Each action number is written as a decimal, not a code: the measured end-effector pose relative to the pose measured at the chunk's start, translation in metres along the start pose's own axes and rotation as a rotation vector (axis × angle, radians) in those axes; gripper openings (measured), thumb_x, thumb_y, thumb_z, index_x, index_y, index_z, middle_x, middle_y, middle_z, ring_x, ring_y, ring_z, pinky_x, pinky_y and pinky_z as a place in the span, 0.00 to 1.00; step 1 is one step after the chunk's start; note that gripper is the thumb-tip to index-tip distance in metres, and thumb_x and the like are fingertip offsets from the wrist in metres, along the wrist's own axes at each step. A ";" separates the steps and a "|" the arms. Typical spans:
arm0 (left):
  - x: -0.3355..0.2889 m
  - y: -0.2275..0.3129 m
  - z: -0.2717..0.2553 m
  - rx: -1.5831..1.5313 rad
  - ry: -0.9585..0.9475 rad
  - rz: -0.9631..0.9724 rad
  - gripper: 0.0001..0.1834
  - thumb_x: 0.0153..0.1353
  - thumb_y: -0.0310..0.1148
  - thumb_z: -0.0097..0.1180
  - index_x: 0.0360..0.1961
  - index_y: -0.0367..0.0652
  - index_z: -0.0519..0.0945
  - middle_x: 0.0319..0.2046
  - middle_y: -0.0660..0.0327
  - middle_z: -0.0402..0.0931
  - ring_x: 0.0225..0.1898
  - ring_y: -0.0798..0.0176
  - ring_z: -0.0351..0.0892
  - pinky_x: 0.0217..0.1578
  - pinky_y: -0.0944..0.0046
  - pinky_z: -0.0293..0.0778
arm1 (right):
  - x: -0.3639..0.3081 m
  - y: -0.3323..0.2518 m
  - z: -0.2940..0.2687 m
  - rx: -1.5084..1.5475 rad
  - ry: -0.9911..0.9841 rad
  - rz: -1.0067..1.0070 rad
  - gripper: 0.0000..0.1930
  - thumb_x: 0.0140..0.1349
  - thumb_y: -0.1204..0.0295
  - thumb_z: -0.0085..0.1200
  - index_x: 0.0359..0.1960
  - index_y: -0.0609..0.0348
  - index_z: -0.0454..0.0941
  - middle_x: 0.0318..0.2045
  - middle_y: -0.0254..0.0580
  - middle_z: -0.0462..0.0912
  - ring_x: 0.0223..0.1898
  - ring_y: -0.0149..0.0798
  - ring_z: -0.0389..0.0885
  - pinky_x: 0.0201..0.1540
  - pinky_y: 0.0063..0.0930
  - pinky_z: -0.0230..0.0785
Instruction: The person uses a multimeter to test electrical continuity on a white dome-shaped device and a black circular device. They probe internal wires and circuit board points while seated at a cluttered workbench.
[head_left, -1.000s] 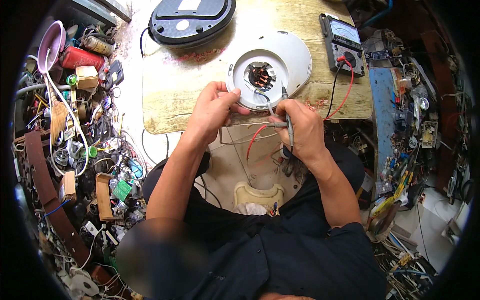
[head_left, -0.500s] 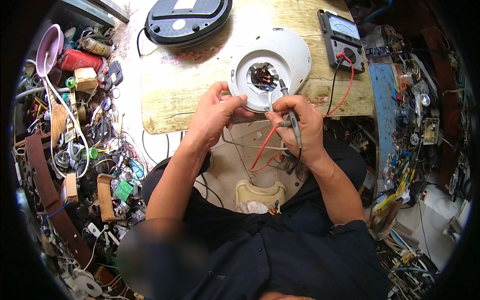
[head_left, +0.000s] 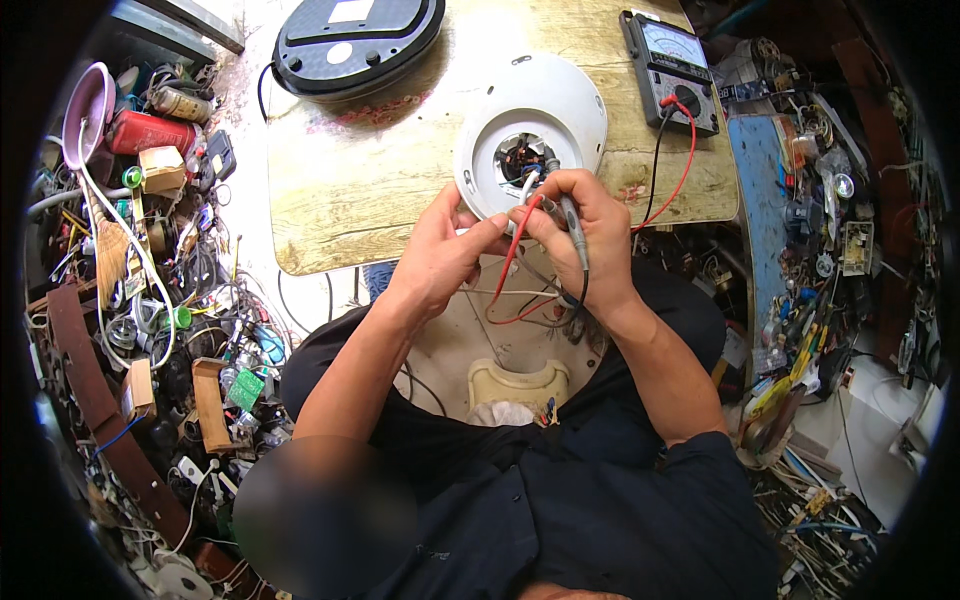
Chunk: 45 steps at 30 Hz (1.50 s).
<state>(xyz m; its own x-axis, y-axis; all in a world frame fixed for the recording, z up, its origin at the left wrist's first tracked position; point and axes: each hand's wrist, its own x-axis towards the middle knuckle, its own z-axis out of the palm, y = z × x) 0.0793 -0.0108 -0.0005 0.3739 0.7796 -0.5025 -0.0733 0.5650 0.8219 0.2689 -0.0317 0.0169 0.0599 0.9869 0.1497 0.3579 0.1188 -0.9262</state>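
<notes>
A white teardrop-shaped plastic housing (head_left: 545, 95) sits at the near edge of the table, with copper-coloured parts and wires (head_left: 522, 158) showing through its round opening. My left hand (head_left: 445, 245) is closed on its near left rim, thumb on top, fingers partly hidden beneath. In my right hand (head_left: 590, 220), closed at the near right rim, are the multimeter's test probes; the dark grey probe (head_left: 572, 222) points toward the opening. A red lead (head_left: 512, 255) loops below. A white cord end (head_left: 529, 184) stands up by my right fingertips; whether they touch it is unclear.
An analog multimeter (head_left: 670, 72) lies at the table's right side, leads plugged in. A dark oval appliance base (head_left: 358, 45) rests upside down at the back left. Heaps of parts and cables flank the wooden table (head_left: 340, 200). Below stands a cream stool (head_left: 518, 378).
My right hand has shifted slightly left and down, closer to my left hand. The red lead now hangs nearer the left thumb, and the whole view has shifted a little.
</notes>
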 end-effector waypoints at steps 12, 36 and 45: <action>-0.010 0.008 0.013 -0.133 0.004 -0.040 0.19 0.73 0.33 0.57 0.60 0.39 0.72 0.44 0.58 0.82 0.37 0.70 0.87 0.18 0.76 0.64 | 0.012 0.002 0.005 -0.116 -0.011 -0.071 0.13 0.57 0.78 0.71 0.38 0.59 0.77 0.27 0.44 0.83 0.25 0.43 0.84 0.29 0.33 0.74; -0.002 0.002 0.026 -0.115 0.151 0.100 0.16 0.69 0.29 0.54 0.55 0.37 0.71 0.33 0.60 0.83 0.20 0.74 0.77 0.16 0.75 0.60 | 0.015 0.002 -0.021 -0.018 0.191 -0.124 0.13 0.60 0.80 0.71 0.44 0.61 0.81 0.30 0.38 0.84 0.32 0.28 0.83 0.35 0.24 0.76; -0.002 0.004 0.020 -0.119 0.181 0.003 0.16 0.69 0.28 0.51 0.56 0.37 0.71 0.32 0.56 0.84 0.18 0.76 0.75 0.13 0.76 0.57 | 0.017 0.005 -0.028 0.121 0.214 -0.039 0.16 0.65 0.76 0.69 0.52 0.63 0.79 0.41 0.38 0.85 0.40 0.26 0.84 0.41 0.21 0.79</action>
<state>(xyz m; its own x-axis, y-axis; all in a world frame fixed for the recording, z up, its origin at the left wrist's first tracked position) 0.0971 -0.0153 0.0092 0.2021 0.8111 -0.5488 -0.1871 0.5821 0.7913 0.2979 -0.0169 0.0244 0.2490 0.9372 0.2443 0.2499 0.1815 -0.9511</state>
